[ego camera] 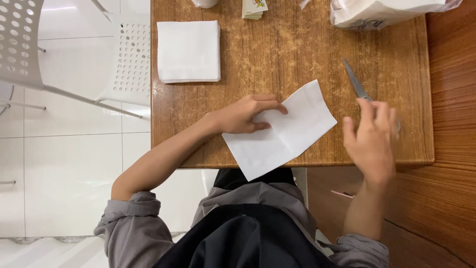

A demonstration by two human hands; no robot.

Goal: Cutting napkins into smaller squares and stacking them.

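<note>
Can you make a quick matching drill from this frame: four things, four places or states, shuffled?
Things:
1. stack of napkins
2. folded sheet
3. scissors
4. plastic-wrapped pack

Places or states:
A. far right corner of the table
B. under the left hand, one corner past the near edge
C. far left part of the table, untouched
D. blades pointing away, handle end at the right hand

Pairs: 1-C, 2-B, 3-D, 4-A

free: bare table (277, 54) between napkin stack (188, 51) and scissors (356, 82) | blocked: far-right package (382, 11), far-edge cards (254, 8)
</note>
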